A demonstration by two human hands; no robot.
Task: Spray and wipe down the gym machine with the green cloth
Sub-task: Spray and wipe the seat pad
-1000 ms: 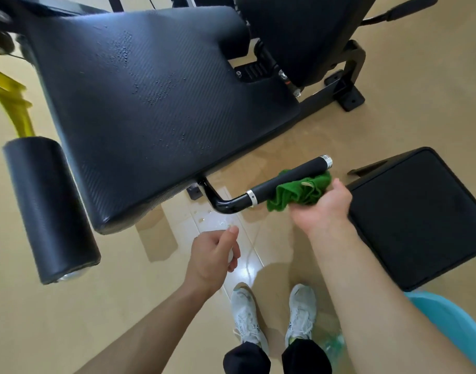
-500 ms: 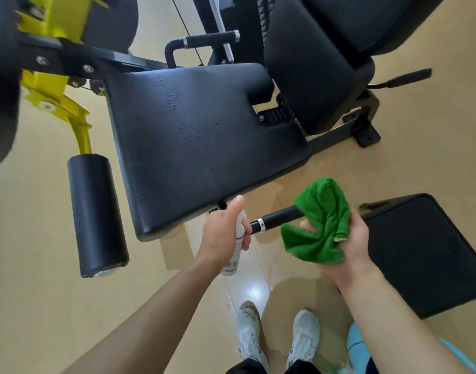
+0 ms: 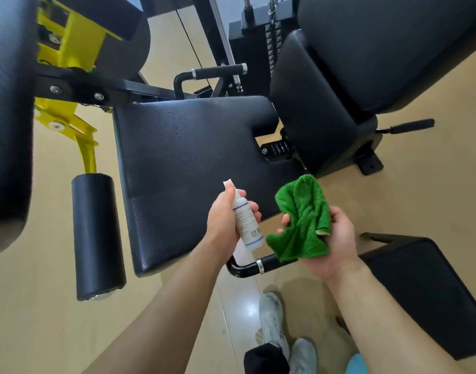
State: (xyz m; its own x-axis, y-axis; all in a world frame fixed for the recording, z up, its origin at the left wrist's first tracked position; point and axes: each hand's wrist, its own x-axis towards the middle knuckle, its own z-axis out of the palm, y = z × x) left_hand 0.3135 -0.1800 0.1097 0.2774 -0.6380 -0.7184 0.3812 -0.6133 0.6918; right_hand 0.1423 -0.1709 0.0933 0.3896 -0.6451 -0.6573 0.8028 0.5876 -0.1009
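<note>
The gym machine's black seat pad [image 3: 183, 163] fills the middle of the view, with spray droplets on its far part. My left hand [image 3: 223, 214] grips a small white spray bottle [image 3: 245, 222] over the pad's near right corner, nozzle up and aimed at the pad, forefinger on top. My right hand [image 3: 336, 236] holds the crumpled green cloth [image 3: 304, 220] just right of the bottle, above the near black handle [image 3: 255, 265]. The black backrest [image 3: 339, 85] rises at the upper right.
A black foam roller [image 3: 96, 236] hangs from a yellow arm [image 3: 83, 141] at the left. A big black pad [image 3: 7, 117] fills the left edge. Another black pad [image 3: 426, 295] lies low at the right. The far handle [image 3: 215, 74], weight stack [image 3: 261, 36] and tan floor surround them.
My right hand lifted the green cloth off the near handle and up beside the seat. My left hand raised the spray bottle toward the seat pad. The view tilted up.
</note>
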